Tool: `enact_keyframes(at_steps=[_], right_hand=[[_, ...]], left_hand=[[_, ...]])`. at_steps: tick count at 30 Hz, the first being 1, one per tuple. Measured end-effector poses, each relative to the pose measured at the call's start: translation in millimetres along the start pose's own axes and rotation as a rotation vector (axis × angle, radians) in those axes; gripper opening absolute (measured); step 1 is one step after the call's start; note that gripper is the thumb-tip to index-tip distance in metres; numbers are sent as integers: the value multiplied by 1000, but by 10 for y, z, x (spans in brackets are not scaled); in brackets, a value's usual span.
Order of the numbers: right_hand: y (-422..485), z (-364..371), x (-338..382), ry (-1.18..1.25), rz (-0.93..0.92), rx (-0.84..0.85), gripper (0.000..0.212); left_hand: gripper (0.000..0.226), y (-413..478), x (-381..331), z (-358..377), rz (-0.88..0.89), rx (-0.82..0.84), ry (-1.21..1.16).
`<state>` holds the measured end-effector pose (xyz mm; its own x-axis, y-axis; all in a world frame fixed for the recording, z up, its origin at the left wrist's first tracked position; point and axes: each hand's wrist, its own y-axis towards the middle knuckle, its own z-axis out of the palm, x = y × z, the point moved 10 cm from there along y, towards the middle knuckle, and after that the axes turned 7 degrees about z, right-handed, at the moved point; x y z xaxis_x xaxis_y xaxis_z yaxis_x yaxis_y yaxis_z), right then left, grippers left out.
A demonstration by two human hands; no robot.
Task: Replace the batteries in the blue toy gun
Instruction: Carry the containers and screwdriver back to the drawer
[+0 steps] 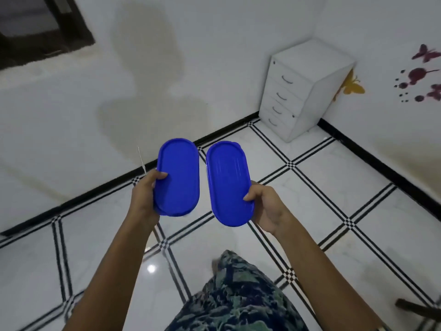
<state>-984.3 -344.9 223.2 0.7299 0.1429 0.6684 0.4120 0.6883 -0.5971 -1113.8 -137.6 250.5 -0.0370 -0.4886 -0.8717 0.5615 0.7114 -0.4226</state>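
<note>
Blue toy gun is nowhere in view from where I look, and neither are any batteries, so I judge this an early, preparatory step. What I hold instead are two blue oval pieces, both up in the air, nearer me than the white drawer unit [298, 91] and off to its left.

My left hand [144, 199] grips what looks like a shallow blue oval container [177, 177] by its long edge, thumb curled over the top face. The same hand also pinches a thin metal tool [141, 161] that sticks up past the fingers (a small screwdriver, I would guess, though it is too thin to tell). My right hand [266, 209] grips a blue oval lid [229, 185], the piece closer to the drawer unit, thumb on its ribbed face. The two pieces sit just beside each other, not touching.

To do this well, I should set the lid down first to free my right hand. I should not loosen my left grip carelessly, because the thin tool could slip out and drop to the tiled floor [334, 211]. Whether the container holds anything I cannot tell, so level is safest.
</note>
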Motion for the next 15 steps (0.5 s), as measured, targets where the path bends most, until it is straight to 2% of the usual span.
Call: enact_keyframes(at_steps=[3,8,11,15], right_hand=[[699,-186,517,58,-33,-43,43],[1637,-530,1394,49,-41,-151,35],[2105,-680,1993,41,-41,-178,32],[2638,-819,2729,83,-54,-240,11]], left_hand=[[6,817,-120,451,-18,64,21],[30,1969,-394,1125,-59,85,47],[15,2618,-618,1556,-66,124,47],[28,3422,-855,2083,-87,142,51]])
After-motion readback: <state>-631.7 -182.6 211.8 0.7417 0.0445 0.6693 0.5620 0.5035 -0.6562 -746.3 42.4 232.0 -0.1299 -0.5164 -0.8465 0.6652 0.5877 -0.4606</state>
